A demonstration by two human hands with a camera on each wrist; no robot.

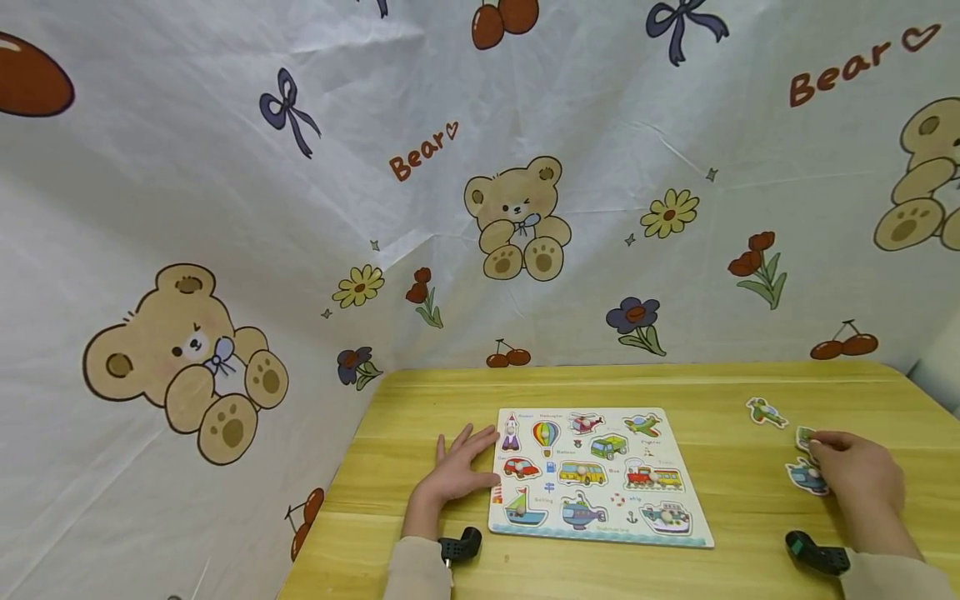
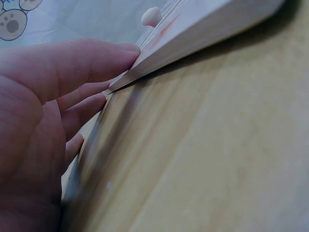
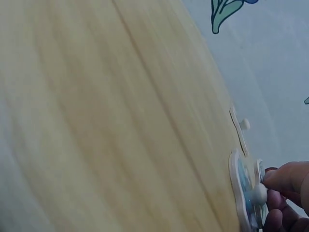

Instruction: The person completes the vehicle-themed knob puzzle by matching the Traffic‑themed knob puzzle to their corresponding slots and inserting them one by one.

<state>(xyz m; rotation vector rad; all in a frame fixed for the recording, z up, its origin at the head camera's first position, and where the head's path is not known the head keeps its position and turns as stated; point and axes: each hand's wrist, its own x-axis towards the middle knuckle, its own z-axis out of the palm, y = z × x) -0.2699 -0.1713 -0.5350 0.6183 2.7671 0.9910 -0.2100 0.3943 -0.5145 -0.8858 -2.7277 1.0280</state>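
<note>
My left hand (image 1: 450, 477) rests beside the puzzle board (image 1: 617, 518), thumb and fingertips at its left edge. In the left wrist view, the thumb (image 2: 96, 63) meets the board's side (image 2: 193, 55). At the right of the table, my right hand (image 1: 862, 475) pinches a small puzzle piece with a green picture (image 1: 804, 435), mostly covered by the fingers. A blue vehicle piece (image 1: 805, 477) lies just below those fingertips; its white knob (image 3: 259, 194) shows in the right wrist view. Farther back lies a green airplane piece (image 1: 765, 412), knob up.
The board carries vehicle pictures, among them a rocket (image 1: 511, 435), a bus (image 1: 581, 473) and a train (image 1: 652, 477). It lies flat on the wooden table (image 1: 420, 400). A cloth printed with bears (image 1: 517, 217) hangs behind and at the left.
</note>
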